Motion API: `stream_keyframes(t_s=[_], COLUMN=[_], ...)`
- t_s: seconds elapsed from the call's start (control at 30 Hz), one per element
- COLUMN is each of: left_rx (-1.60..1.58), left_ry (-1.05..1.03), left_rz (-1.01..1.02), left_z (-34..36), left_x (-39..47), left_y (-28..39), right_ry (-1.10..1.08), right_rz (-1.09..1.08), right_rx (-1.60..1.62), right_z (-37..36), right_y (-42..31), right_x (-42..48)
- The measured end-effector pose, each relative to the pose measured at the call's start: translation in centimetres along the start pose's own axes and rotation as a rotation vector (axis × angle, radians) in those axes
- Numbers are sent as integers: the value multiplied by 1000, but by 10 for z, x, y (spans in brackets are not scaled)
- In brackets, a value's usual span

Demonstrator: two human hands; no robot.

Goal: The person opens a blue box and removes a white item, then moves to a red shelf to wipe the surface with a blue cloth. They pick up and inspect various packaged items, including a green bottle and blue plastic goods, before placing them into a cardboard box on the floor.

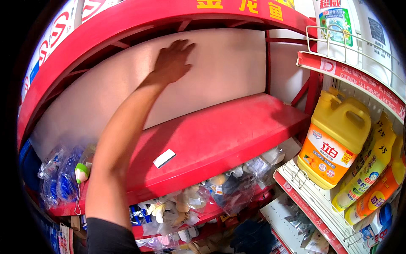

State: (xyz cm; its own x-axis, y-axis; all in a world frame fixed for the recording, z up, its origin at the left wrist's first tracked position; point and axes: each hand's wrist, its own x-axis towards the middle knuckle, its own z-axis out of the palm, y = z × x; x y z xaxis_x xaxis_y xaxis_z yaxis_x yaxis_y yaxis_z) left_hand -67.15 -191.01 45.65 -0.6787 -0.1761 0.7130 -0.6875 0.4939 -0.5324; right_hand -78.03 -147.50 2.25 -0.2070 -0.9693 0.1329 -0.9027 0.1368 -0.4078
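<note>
My left hand (174, 62) reaches up to a pale back panel (222, 70), palm side towards it and fingers spread. It holds nothing that I can see; whether the palm presses on the panel cannot be told. My right hand is out of view. Below the panel runs a red metal shelf (215, 127), where a small white card with a dark stripe (164, 158) lies flat. Left of my forearm, plastic-wrapped blue goods (68, 174) stand on the shelf, beside a green pencil-shaped item (82, 173) with a cord over the shelf's edge.
Bagged goods (219, 187) crowd the lower tier. To the right, a white wire-edged shelf (312, 200) bears a large yellow detergent jug (336, 139) and slimmer bottles (364, 177). White bottles (337, 28) stand above. A red beam (152, 16) with yellow lettering crosses overhead.
</note>
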Motion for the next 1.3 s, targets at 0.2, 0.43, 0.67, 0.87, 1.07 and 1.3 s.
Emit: stream_keyframes(t_s=[0.2,0.43,0.67,0.87,1.07,1.3], left_rx=[25,95,154,194,82,88], left_ry=[-106,-272,-87,-4,-118,-221], left_rz=[-162,-356,-231,-297,-207,-30], left_z=[20,29,53,84,56,-20], left_x=[75,114,137,155,135,41], left_y=[52,63,94,94,94,83], right_ry=[27,25,21,11,0,-52], right_rz=[4,15,21,17,-68,-281], right_rx=[15,34,43,68,123,209], right_z=[-1,-3,-3,1,14,32], right_y=[13,25,32,36,31,6], right_x=[5,9,11,6,3,2])
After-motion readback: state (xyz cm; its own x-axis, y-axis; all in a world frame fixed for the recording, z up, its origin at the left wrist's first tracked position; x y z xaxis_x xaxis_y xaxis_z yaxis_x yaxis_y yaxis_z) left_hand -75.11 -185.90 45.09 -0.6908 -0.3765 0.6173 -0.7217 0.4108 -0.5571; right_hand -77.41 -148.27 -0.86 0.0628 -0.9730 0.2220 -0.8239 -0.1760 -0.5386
